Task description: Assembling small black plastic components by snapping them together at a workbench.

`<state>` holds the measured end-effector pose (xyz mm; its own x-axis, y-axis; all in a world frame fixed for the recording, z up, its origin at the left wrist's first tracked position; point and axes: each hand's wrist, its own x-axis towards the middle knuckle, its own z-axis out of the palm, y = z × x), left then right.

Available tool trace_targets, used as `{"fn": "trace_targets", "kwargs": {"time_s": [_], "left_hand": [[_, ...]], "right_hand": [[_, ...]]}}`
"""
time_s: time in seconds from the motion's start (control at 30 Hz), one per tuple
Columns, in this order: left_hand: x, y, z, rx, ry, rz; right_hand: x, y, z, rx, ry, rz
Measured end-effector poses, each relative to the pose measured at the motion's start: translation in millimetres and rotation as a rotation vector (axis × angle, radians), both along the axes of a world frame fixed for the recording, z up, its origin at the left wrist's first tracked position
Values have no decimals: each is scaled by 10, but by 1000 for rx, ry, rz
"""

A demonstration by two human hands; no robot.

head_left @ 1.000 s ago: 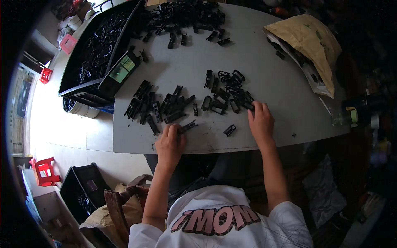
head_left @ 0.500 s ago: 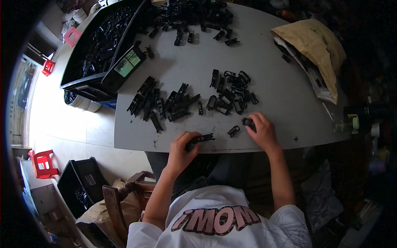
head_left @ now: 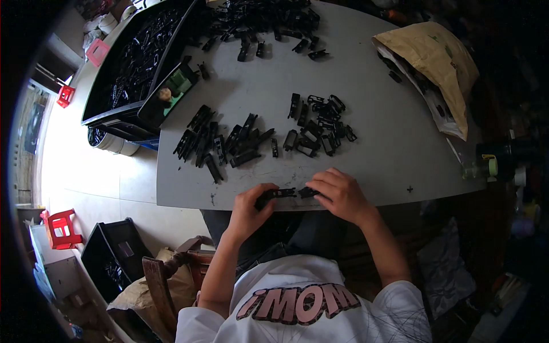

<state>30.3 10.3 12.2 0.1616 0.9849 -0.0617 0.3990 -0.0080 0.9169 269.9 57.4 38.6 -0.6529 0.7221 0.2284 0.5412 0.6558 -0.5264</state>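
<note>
At the near edge of the table, my left hand (head_left: 250,204) is closed round a long black plastic part (head_left: 283,193), whose forked end points right. My right hand (head_left: 342,198) pinches a smaller black plastic piece (head_left: 307,192), bringing it end to end with the long part; whether the two touch I cannot tell. Beyond my left hand lies a loose pile of long black parts (head_left: 220,143). Shorter, frame-like black pieces (head_left: 320,126) are heaped beyond my right hand. One small piece (head_left: 274,147) lies between these heaps.
A large heap of black parts (head_left: 263,23) covers the table's far side. Next to it, at the left, stands a black crate (head_left: 131,108) full of parts. An open brown paper bag (head_left: 434,63) lies at the right. Another black bin (head_left: 108,260) sits on the floor.
My right hand has moved left to the long part's tip, with a small piece in its fingers. The loose piece beside it no longer shows on the table. My left hand stays nearly still.
</note>
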Motion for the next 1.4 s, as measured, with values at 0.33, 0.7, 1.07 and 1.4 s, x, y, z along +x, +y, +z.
{"fn": "trace_targets", "kwargs": {"time_s": [0.33, 0.7, 1.07, 1.4], "left_hand": [[-6, -71, -61, 65, 14, -12], [58, -105, -42, -14, -53, -37], [141, -241, -48, 31, -222, 14], [73, -506, -209, 202, 179, -140]], "right_hand": [[-172, -212, -265, 32, -143, -167], [-429, -321, -133, -119, 131, -160], [-331, -464, -98, -642, 277, -259], [-159, -136, -156, -168, 142, -454]]}}
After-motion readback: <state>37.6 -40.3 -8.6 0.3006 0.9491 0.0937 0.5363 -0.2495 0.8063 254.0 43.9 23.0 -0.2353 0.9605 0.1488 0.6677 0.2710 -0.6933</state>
